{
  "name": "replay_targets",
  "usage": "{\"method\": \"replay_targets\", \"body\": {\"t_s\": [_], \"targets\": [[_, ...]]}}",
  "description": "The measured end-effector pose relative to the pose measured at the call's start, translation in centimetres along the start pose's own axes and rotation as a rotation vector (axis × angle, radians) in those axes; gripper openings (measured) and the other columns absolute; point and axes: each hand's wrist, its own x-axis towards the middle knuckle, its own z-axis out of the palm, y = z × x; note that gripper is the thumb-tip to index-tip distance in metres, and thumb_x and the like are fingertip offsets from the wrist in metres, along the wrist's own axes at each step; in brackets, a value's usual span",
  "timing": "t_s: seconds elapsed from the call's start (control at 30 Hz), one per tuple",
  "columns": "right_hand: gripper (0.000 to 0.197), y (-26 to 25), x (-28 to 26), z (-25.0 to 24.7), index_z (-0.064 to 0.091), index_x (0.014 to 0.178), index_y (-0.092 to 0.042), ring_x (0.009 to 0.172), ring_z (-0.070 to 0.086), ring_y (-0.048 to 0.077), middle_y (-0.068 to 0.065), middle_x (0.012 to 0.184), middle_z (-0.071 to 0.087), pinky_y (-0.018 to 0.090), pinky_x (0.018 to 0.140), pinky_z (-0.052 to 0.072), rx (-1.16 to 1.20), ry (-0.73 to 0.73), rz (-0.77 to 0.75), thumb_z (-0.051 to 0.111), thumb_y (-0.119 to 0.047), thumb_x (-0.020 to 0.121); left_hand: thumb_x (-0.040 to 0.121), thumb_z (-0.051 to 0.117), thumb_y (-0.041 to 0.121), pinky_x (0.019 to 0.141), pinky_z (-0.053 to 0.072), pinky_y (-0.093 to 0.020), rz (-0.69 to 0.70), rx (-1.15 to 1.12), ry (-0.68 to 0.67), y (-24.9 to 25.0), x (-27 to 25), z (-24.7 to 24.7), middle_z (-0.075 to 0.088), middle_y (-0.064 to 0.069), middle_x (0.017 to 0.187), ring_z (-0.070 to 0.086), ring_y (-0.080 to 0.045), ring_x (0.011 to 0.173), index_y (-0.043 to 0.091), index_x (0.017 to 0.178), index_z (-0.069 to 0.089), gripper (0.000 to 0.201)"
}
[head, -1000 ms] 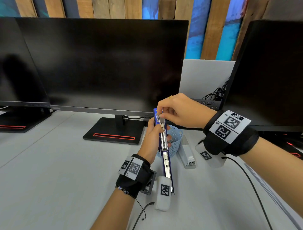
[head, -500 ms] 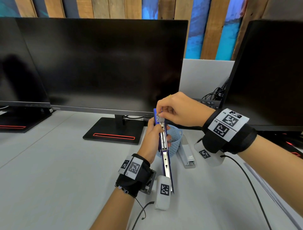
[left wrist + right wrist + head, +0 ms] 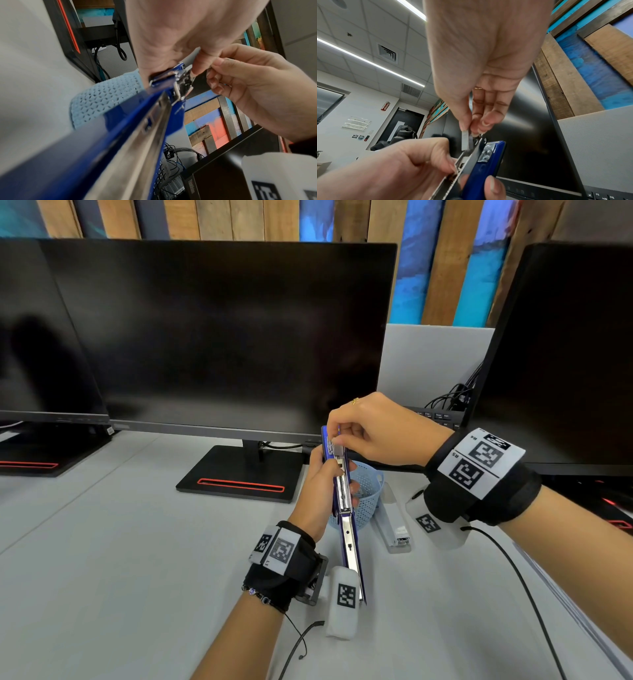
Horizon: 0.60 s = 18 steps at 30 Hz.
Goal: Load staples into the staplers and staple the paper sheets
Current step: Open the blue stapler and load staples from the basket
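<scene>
Above the smooth grey desk (image 3: 102,577), my left hand (image 3: 320,491) grips an opened glossy blue stapler (image 3: 346,508); my right hand (image 3: 373,433) pinches a metal staple strip (image 3: 465,140).

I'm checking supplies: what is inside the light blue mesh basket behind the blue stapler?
The light blue mesh basket stands on the desk, mostly hidden by the left hand and opened blue stapler. Its inside is covered; no contents show.

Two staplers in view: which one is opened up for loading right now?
The blue stapler, held up in the left hand with its metal channel exposed. The white stapler lies untouched on the desk beside the basket.
</scene>
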Motion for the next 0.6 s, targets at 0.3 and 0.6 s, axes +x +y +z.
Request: {"method": "replay_targets", "body": {"t_s": [0.3,0.6], "targets": [[0.009,-0.03,0.16,-0.08,0.066,0.091,-0.014,0.064,0.054,0.006,-0.003,0.074,0.062,0.012,0.062,0.037,0.005,-0.005,-0.003,0.059,-0.017,0.094,0.095,0.033,0.004,0.053,0.041,-0.031,0.003,-0.02,-0.007,0.23,-0.19,0.2,0.055,-0.005,0.082,0.046,-0.017,0.052,0.015,0.123,0.042,0.031],[0.009,0.18,0.23,-0.15,0.067,0.093,-0.016,0.065,0.057,0.009,0.0,0.075,0.066,0.008,0.06,0.036,0.011,-0.008,0.01,0.059,-0.019,0.093,0.095,0.034,0.004,0.053,0.04,-0.031,0.006,-0.04,-0.014,0.34,-0.26,0.26,0.054,-0.005,0.081,0.046,-0.017,0.052,0.015,0.124,0.042,0.032]]}}
